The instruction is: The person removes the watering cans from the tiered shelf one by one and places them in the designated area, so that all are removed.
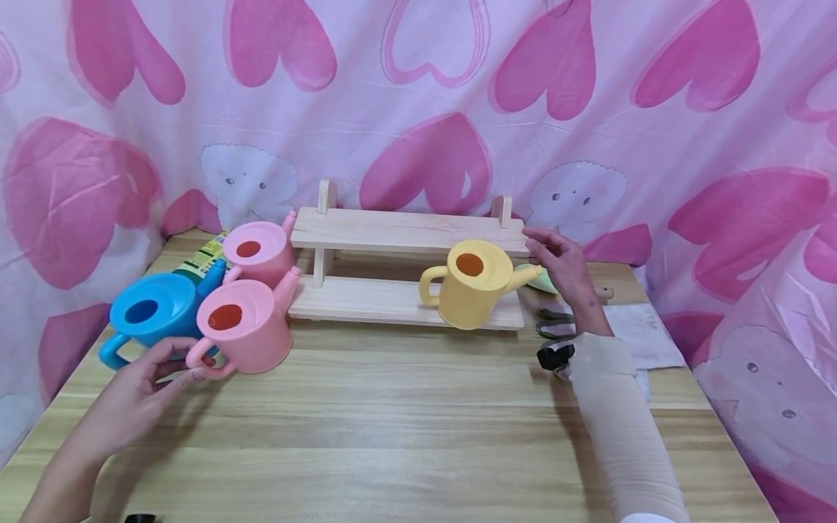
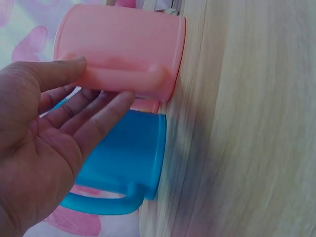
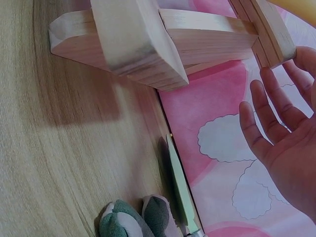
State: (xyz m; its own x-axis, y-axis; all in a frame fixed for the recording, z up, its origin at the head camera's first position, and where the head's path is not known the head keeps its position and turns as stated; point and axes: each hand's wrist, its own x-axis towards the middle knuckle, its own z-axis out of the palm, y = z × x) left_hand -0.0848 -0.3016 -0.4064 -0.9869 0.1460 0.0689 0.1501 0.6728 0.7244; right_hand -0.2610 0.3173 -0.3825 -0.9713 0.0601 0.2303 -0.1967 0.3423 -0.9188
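With its thumb and fingers my left hand (image 1: 131,403) pinches the handle of the front pink watering can (image 1: 258,338); the left wrist view shows the thumb on one side of that handle (image 2: 118,79). Right behind stand a blue watering can (image 1: 166,312) and a second pink watering can (image 1: 275,258). My right hand (image 1: 565,269) touches the right end of the upper board of a two-tier wooden shelf (image 1: 392,229), fingers extended in the right wrist view. On the lower board is a yellow watering can (image 1: 474,298), its spout pointing toward the right hand.
A green and yellow package (image 1: 201,258) stands behind the cans. Beyond the right arm lie a pale green tool blade (image 3: 180,187), green and grey gloves (image 3: 126,219) and a white cloth (image 1: 644,338). A pink heart-print curtain (image 1: 425,94) borders the wooden table (image 1: 392,436).
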